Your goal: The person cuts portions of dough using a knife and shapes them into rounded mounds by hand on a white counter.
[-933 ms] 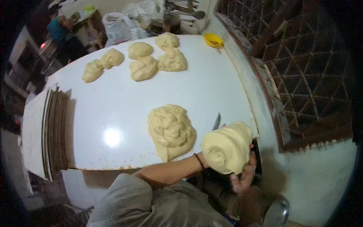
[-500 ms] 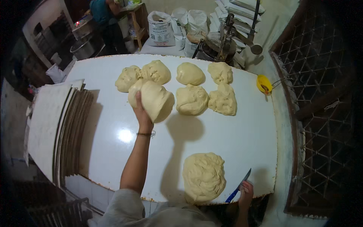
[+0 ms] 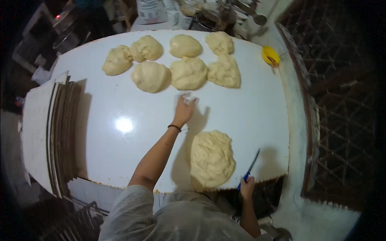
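- Pictured with the left hand (image 3: 185, 109) outstretched at the middle of the frame, above a bare stretch of white table (image 3: 257, 116), with fingers loosely spread and curled, blurred at the tips and apparently pinching nothing.
- Gripping a blue-handled knife (image 3: 252, 162) at lower right with the right hand (image 3: 247, 188), with fingers closed around the handle and blade angled toward upper right; impossible to tell the exact placement of each finger.
- Showing the large dough mound (image 3: 213, 158) at lower middle of the frame, creased on top and close to the table's near edge, with seven smaller pieces across the upper part, several touching.
- Likely to handle as heavy, soft and slack, perhaps a little tacky; prone to sag and stretch if lifted by one edge, hardly fragile.
- Best held from beneath on a wide palm, or scooped from opposite sides; poorly suited to a fingertip pinch.
- Leaving a narrow strip of table between the left fingertips and the middle dough piece (image 3: 189, 75), just above in the frame, with the rounded dough piece (image 3: 150, 77) near, up and to the left.
- Placing the large dough mound below and right of the left fingers, well apart, and to the left of the right hand, near the knife without contact.
- Framed by stacked boards (image 3: 60, 136) at left and a yellow bowl (image 3: 269, 55) at upper right.
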`<move>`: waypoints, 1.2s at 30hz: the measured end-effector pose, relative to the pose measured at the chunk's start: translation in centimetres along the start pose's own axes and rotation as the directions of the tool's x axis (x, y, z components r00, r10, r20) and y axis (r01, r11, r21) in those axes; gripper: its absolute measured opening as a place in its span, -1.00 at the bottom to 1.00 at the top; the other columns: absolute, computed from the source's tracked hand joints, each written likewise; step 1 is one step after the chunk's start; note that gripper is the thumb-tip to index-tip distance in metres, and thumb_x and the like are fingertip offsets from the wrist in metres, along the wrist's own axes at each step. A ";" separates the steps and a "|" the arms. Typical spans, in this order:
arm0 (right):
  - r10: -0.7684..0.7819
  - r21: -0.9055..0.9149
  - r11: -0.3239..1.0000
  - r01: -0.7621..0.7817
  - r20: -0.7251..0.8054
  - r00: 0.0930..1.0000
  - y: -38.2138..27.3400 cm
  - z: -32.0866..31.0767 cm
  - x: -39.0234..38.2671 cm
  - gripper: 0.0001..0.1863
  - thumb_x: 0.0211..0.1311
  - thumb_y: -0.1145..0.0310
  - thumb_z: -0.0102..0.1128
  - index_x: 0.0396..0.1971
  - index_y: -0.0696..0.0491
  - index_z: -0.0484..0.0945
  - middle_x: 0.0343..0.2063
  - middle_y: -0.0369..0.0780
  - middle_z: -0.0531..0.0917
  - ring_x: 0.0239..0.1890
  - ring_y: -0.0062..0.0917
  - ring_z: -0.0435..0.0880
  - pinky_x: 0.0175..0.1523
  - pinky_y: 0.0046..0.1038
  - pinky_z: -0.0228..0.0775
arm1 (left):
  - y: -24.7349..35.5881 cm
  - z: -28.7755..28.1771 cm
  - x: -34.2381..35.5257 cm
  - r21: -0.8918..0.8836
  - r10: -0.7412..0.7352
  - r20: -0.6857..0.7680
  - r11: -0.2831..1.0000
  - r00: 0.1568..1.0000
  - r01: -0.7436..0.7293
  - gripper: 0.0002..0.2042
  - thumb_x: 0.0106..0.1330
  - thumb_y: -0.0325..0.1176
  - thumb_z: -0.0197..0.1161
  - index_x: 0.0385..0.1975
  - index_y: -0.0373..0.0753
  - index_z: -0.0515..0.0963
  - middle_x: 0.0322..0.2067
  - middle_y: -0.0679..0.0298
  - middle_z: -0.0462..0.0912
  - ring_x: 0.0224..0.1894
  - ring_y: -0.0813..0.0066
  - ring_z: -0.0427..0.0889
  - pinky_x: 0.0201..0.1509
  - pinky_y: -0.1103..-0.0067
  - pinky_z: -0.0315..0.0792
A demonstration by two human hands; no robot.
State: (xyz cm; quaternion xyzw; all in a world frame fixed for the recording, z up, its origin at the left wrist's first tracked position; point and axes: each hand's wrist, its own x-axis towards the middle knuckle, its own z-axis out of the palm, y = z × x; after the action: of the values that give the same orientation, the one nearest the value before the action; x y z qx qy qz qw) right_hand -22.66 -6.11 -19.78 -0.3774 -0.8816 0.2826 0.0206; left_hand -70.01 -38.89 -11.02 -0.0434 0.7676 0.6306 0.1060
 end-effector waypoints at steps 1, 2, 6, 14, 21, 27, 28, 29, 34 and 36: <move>0.079 0.138 0.987 -0.088 0.073 0.994 -1.1 0.2 0.3 -0.74 0.39 0.31 0.24 -0.20 0.15 0.37 -0.47 -0.25 0.46 -0.49 -0.51 0.52 -0.34 -0.36 0.44 | 0.0 1.6 -1.8 0.051 0.107 0.329 0.990 0.938 -0.130 -0.43 0.41 0.06 0.27 0.15 -0.35 0.59 0.00 -0.06 0.67 0.03 0.15 0.67 0.20 0.39 0.47; 0.158 0.253 0.949 -0.190 0.144 0.977 -2.6 0.1 0.5 -0.80 0.46 0.33 0.14 -0.19 0.13 0.35 -0.49 -0.26 0.46 -0.55 -0.54 0.50 -0.41 -0.38 0.43 | -0.4 3.8 -3.8 0.295 0.063 0.405 0.935 0.912 -0.196 -0.38 0.35 0.15 0.27 0.16 -0.30 0.60 0.04 -0.03 0.66 0.10 0.15 0.64 0.23 0.35 0.47; 0.270 0.447 0.835 -0.321 0.176 0.947 -1.0 -1.1 -2.2 -0.87 0.57 0.31 -0.08 -0.17 0.05 0.35 -0.58 -0.35 0.38 -0.70 -0.64 0.31 -0.60 -0.46 0.28 | 4.1 11.5 -13.0 0.738 -0.121 0.539 0.545 0.834 -0.398 -0.22 0.17 0.35 0.30 0.21 -0.18 0.58 0.14 0.03 0.63 0.27 0.13 0.56 0.31 0.25 0.47; 0.088 0.478 0.853 -0.210 0.265 0.960 -2.3 0.8 -5.4 -0.66 0.55 0.15 0.10 -0.02 0.16 0.46 -0.54 -0.32 0.46 -0.63 -0.59 0.49 -0.54 -0.43 0.41 | -2.3 -3.4 -36.2 0.440 0.295 0.262 0.811 0.919 -0.386 -0.64 0.38 -0.18 0.36 -0.04 -0.36 0.58 -0.11 0.03 0.58 0.02 0.06 0.61 0.18 0.24 0.50; -0.065 0.533 0.842 -0.079 0.246 0.967 -5.7 5.0 -3.8 -0.44 0.45 -0.06 0.26 0.01 0.21 0.51 -0.20 -0.19 0.64 -0.20 -0.50 0.69 -0.15 -0.40 0.60 | -0.5 -4.8 -35.9 0.654 0.374 0.048 0.689 0.926 -0.312 0.03 0.06 0.13 0.58 0.44 -0.27 0.19 0.40 -0.16 0.14 0.49 0.00 0.15 0.51 0.13 0.15; 0.033 0.559 0.786 -0.265 0.389 0.920 -15.9 2.8 -3.6 -0.36 0.15 -0.20 0.50 -0.17 0.10 0.54 -0.35 -0.30 0.59 -0.37 -0.60 0.56 -0.32 -0.49 0.46 | 2.1 -2.9 -25.7 0.610 -0.133 0.569 0.730 0.812 -0.308 -0.05 -0.06 0.11 0.60 0.34 -0.21 0.36 -0.07 -0.02 0.70 0.08 0.02 0.67 0.16 0.26 0.56; 0.075 0.576 0.746 -0.334 0.425 0.902 -15.3 2.6 -3.2 -0.40 0.17 -0.14 0.51 -0.15 0.10 0.56 -0.33 -0.27 0.62 -0.35 -0.57 0.61 -0.29 -0.47 0.52 | 2.5 -2.5 -25.7 0.612 -0.151 0.604 0.716 0.782 -0.335 -0.12 -0.03 0.04 0.60 0.31 -0.20 0.41 -0.18 0.03 0.75 -0.02 0.06 0.74 0.09 0.29 0.62; 0.077 0.646 0.607 -0.462 0.531 0.844 -16.8 1.6 -3.2 -0.43 0.17 -0.09 0.53 -0.14 0.11 0.58 -0.32 -0.26 0.64 -0.32 -0.55 0.64 -0.25 -0.45 0.55 | 2.2 -3.5 -25.9 0.543 -0.142 0.598 0.796 0.789 -0.268 -0.21 -0.01 -0.03 0.58 0.25 -0.21 0.45 -0.19 0.05 0.75 -0.04 0.13 0.74 0.06 0.32 0.62; 0.021 0.637 0.618 -0.460 0.572 0.820 -26.2 1.5 -5.4 -0.59 0.08 0.30 0.63 -0.19 0.04 0.55 -0.29 -0.33 0.60 -0.27 -0.61 0.64 -0.18 -0.48 0.55 | -1.4 -10.7 -28.4 0.005 -0.216 0.449 0.971 0.867 0.239 -0.57 0.03 -0.52 0.45 -0.03 -0.31 0.55 -0.23 0.26 0.71 -0.18 0.54 0.68 -0.07 0.55 0.60; 0.013 0.658 0.668 -0.347 0.456 0.890 -27.6 1.9 -4.8 -0.59 0.04 0.43 0.62 -0.23 0.02 0.49 -0.33 -0.36 0.55 -0.27 -0.63 0.63 -0.19 -0.48 0.55 | -0.8 -11.9 -28.5 -0.137 -0.171 0.423 0.959 0.890 0.249 -0.57 0.02 -0.55 0.45 -0.05 -0.30 0.55 -0.23 0.28 0.69 -0.19 0.53 0.67 -0.06 0.55 0.60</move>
State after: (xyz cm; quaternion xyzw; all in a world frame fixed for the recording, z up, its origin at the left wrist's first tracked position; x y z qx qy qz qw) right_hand -37.75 -25.56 -6.38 -0.3566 -0.6378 0.6809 -0.0480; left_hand -43.40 -52.56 -3.47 -0.0042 0.6565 0.6800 0.3264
